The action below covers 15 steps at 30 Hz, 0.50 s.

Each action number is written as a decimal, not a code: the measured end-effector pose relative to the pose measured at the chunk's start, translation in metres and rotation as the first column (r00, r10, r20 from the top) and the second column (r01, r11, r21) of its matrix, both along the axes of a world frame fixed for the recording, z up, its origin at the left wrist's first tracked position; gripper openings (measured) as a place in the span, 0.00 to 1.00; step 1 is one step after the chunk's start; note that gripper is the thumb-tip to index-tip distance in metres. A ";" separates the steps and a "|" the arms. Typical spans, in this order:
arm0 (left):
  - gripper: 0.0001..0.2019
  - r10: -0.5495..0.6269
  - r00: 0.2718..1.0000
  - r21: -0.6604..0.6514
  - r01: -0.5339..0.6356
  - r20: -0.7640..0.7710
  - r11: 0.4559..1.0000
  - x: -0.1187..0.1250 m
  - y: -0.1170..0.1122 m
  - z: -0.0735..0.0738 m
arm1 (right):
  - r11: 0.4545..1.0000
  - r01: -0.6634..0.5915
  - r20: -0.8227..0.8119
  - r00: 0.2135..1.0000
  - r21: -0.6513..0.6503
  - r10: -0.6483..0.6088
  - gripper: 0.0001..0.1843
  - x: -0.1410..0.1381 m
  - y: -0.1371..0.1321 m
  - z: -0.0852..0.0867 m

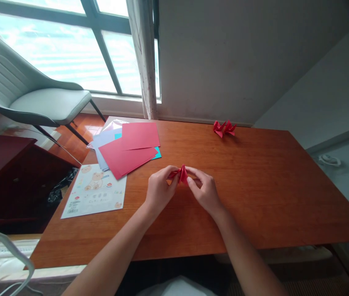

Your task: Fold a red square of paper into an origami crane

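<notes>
Between my hands is a small piece of folded red paper (182, 174), pleated and pointed at the top, held just above the wooden table. My left hand (163, 185) pinches its left side between thumb and fingers. From the right, my right hand (203, 186) grips the other side, its thumb near the lower edge. Fingers hide part of the folds. Farther back on the table stand red folded-paper figures (224, 128), close together. Left of my hands lie sheets of red paper (140, 135), overlapping above blue and pale sheets.
A white sheet with bear drawings (96, 191) lies at the table's left. The wooden table (269, 185) meets the wall at its back edge. A grey chair (51, 102) stands by the window, and a white cable (17, 257) loops at lower left.
</notes>
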<state>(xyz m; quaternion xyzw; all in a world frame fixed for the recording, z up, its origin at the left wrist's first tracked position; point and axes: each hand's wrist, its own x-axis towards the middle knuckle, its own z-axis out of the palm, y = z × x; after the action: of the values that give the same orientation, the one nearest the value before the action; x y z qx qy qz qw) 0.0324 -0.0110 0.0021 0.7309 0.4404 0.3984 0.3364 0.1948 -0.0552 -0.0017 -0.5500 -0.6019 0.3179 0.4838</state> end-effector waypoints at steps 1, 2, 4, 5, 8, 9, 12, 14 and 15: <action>0.05 -0.003 1.000 0.012 0.003 -0.015 1.000 0.000 -0.001 0.000 | 1.000 0.000 0.017 1.000 0.012 0.000 0.20 0.000 0.000 -0.001; 0.06 -0.002 0.999 0.031 0.003 -0.036 1.000 0.001 -0.001 0.001 | 1.000 0.002 0.039 0.999 0.029 -0.003 0.21 0.000 0.001 -0.002; 0.05 0.018 0.997 0.066 -0.013 -0.081 0.998 0.001 -0.003 0.002 | 0.997 0.013 0.089 0.996 0.070 -0.019 0.21 -0.001 0.003 -0.002; 0.05 0.018 0.995 0.075 -0.011 -0.094 0.997 0.002 -0.003 0.002 | 0.996 0.018 0.109 0.994 0.092 -0.028 0.19 -0.001 0.003 -0.002; 0.05 -0.004 0.996 0.050 0.009 -0.088 0.999 0.003 -0.004 0.002 | 0.990 0.031 0.125 0.991 0.135 -0.048 0.12 -0.001 0.005 0.000; 0.06 -0.012 0.998 0.019 0.013 -0.058 1.000 0.003 -0.003 0.002 | 0.990 0.042 0.121 0.991 0.138 -0.059 0.10 -0.001 0.005 0.002; 0.08 -0.035 0.991 -0.124 0.051 0.128 0.991 0.003 0.000 0.002 | 0.988 0.109 0.096 0.988 0.112 -0.120 0.09 0.002 0.004 0.004; 0.09 -0.041 0.966 -0.207 0.096 0.255 0.974 0.003 0.002 0.001 | 0.986 0.147 0.065 0.986 0.080 -0.152 0.10 0.002 0.003 0.003; 0.09 -0.039 0.957 -0.226 0.107 0.286 0.968 0.002 0.002 0.001 | 0.985 0.160 0.049 0.985 0.066 -0.164 0.09 0.003 0.003 0.003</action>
<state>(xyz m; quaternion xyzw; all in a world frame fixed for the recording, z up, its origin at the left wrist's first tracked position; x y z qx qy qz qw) 0.0348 -0.0088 0.0029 0.6374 0.4056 0.4289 0.4951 0.1975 -0.0518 0.0008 -0.5905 -0.5778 0.2437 0.5081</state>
